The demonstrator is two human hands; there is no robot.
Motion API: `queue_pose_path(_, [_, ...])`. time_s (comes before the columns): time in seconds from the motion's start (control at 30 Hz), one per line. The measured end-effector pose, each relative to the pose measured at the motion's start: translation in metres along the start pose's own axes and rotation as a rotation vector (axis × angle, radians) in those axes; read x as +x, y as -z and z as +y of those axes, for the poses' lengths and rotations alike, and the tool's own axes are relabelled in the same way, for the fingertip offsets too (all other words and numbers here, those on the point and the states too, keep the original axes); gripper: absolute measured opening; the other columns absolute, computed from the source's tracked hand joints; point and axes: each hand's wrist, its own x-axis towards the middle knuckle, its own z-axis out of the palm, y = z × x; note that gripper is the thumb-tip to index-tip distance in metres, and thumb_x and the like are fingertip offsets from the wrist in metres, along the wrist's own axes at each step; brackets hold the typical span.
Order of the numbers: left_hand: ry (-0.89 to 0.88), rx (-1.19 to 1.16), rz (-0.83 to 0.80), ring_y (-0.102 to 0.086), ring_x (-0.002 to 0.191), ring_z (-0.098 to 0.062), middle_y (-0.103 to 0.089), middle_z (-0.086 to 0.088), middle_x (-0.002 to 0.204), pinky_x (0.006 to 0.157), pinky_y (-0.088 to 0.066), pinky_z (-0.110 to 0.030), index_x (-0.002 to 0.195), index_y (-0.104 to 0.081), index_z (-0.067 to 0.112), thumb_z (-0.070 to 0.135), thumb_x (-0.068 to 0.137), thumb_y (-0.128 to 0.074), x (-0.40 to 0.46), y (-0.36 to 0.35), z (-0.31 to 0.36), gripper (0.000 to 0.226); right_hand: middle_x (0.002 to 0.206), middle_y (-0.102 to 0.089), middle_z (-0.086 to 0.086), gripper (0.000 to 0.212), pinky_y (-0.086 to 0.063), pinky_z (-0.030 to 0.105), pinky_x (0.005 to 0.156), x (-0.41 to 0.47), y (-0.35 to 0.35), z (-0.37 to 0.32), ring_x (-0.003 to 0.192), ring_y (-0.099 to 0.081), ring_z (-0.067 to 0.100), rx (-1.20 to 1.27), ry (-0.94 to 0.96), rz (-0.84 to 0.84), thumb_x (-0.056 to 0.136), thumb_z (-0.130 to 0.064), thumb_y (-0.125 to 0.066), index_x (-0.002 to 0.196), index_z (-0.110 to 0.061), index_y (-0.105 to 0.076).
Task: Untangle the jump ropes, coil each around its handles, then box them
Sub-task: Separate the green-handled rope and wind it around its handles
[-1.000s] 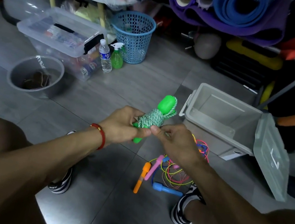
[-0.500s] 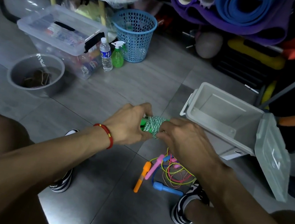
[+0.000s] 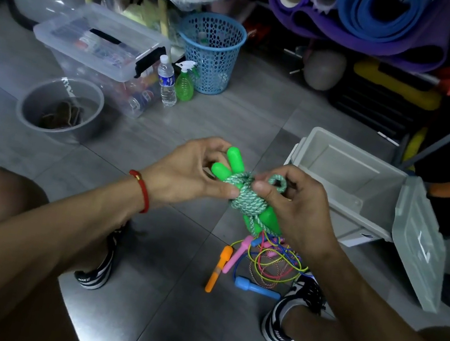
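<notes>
A green jump rope (image 3: 245, 200) hangs between my hands, its green-and-white cord wound tightly round two bright green handles. My left hand (image 3: 187, 173) grips the bundle near the upper handle ends. My right hand (image 3: 292, 208) pinches a small loop of the cord beside the coil. Below on the floor lies a tangled pile of jump ropes (image 3: 265, 260) with orange, pink and blue handles and thin coloured cords. An open grey box (image 3: 343, 187) stands to the right, its lid (image 3: 416, 247) hanging open at the side.
My two shoes (image 3: 95, 267) flank the pile. A grey bowl (image 3: 60, 107), a clear lidded tub (image 3: 101, 45), a water bottle (image 3: 167, 81), a green spray bottle (image 3: 185, 83) and a blue basket (image 3: 211, 52) stand further back. Rolled mats (image 3: 362, 17) fill the far right.
The bundle has turned so its handle ends point up left. My right hand has drawn out a small loop of cord beside the coil. Both hands shifted slightly.
</notes>
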Motion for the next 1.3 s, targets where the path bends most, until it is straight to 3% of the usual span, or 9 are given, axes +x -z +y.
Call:
queue_pose_path(0.2, [0.077,-0.348,0.057,-0.067,0.103,-0.016,-0.067,-0.005,0.109,0.087,-0.059,-0.034,0.138,-0.050,0.017,0.002,0.075,-0.080,-0.006,-0.022,0.000,0.071,0.079,-0.072,0.007,0.011,-0.055,0.044,0.073,-0.006,-0.023,-0.001,0.073,-0.067,0.023,0.099,-0.074,0.167,0.084,-0.021,-0.080,0.083,-0.018,-0.069])
queue_pose_path(0.33, [0.010,-0.309,0.127,-0.067,0.108,-0.019,-0.062,-0.001,0.122,0.090,-0.058,-0.035,0.137,-0.046,0.021,0.013,0.062,-0.090,-0.002,-0.027,-0.003,0.087,0.078,-0.063,0.027,0.024,-0.052,0.043,0.061,-0.006,-0.021,-0.007,0.066,-0.058,0.025,0.216,-0.092,0.240,0.085,-0.019,-0.079,0.081,-0.002,-0.063])
queue_pose_path(0.43, [0.026,-0.362,0.135,-0.066,0.101,-0.024,-0.064,-0.005,0.121,0.089,-0.058,-0.042,0.134,-0.047,0.016,0.009,0.067,-0.086,0.001,-0.025,-0.005,0.078,0.079,-0.067,0.025,0.021,-0.059,0.030,0.062,-0.008,-0.020,-0.015,0.070,-0.070,0.024,0.346,-0.147,0.178,0.090,-0.009,-0.072,0.088,0.010,-0.062])
queue_pose_path(0.6, [0.047,-0.548,0.149,-0.067,0.096,-0.021,-0.066,-0.006,0.109,0.093,-0.054,-0.043,0.125,-0.057,0.009,0.003,0.070,-0.074,0.004,-0.021,-0.002,0.058,0.087,-0.073,0.021,0.005,-0.059,0.027,0.065,-0.004,-0.008,-0.019,0.079,-0.074,0.029,0.310,-0.138,0.031,0.093,-0.006,-0.066,0.090,-0.005,-0.070])
queue_pose_path(0.73, [0.051,-0.512,0.140,-0.066,0.098,-0.027,-0.066,-0.016,0.113,0.097,-0.052,-0.056,0.120,-0.063,0.010,0.007,0.073,-0.071,0.006,-0.028,0.002,0.047,0.067,-0.067,0.010,0.007,-0.055,0.039,0.057,-0.004,-0.007,-0.018,0.058,-0.066,0.026,0.147,-0.077,0.120,0.087,-0.014,-0.076,0.087,-0.017,-0.070])
queue_pose_path(0.8, [0.038,-0.428,0.158,-0.066,0.094,-0.022,-0.067,-0.010,0.106,0.090,-0.057,-0.048,0.120,-0.063,0.010,0.008,0.074,-0.071,0.006,-0.029,0.001,0.047,0.071,-0.064,0.010,0.015,-0.054,0.035,0.052,-0.003,-0.009,-0.020,0.052,-0.065,0.024,0.100,-0.074,0.192,0.083,-0.013,-0.080,0.087,-0.015,-0.066])
queue_pose_path(0.93, [-0.032,-0.292,0.189,-0.063,0.084,-0.009,-0.066,-0.002,0.095,0.073,-0.055,-0.027,0.118,-0.061,0.010,-0.005,0.084,-0.070,0.005,-0.030,0.000,0.039,0.076,-0.072,0.014,0.007,-0.055,0.021,0.057,-0.004,-0.012,-0.018,0.061,-0.070,0.015,0.150,-0.073,0.149,0.089,-0.001,-0.071,0.096,-0.004,-0.071])
queue_pose_path(1.1, [-0.109,-0.175,0.157,-0.061,0.084,-0.009,-0.066,0.000,0.094,0.076,-0.052,-0.032,0.112,-0.060,0.013,0.004,0.082,-0.070,0.002,-0.025,0.004,0.033,0.096,-0.072,0.023,0.015,-0.056,0.017,0.066,-0.008,-0.010,-0.023,0.077,-0.076,0.022,0.308,-0.133,0.087,0.095,0.006,-0.060,0.105,0.007,-0.071])
queue_pose_path(1.3, [-0.238,0.049,0.081,-0.062,0.089,-0.020,-0.064,-0.015,0.097,0.079,-0.051,-0.036,0.107,-0.059,0.010,0.002,0.084,-0.068,0.000,-0.021,0.008,0.026,0.086,-0.070,0.027,0.017,-0.054,0.018,0.054,-0.004,-0.011,-0.023,0.063,-0.073,0.021,0.293,-0.160,0.120,0.087,0.006,-0.071,0.103,0.007,-0.066])
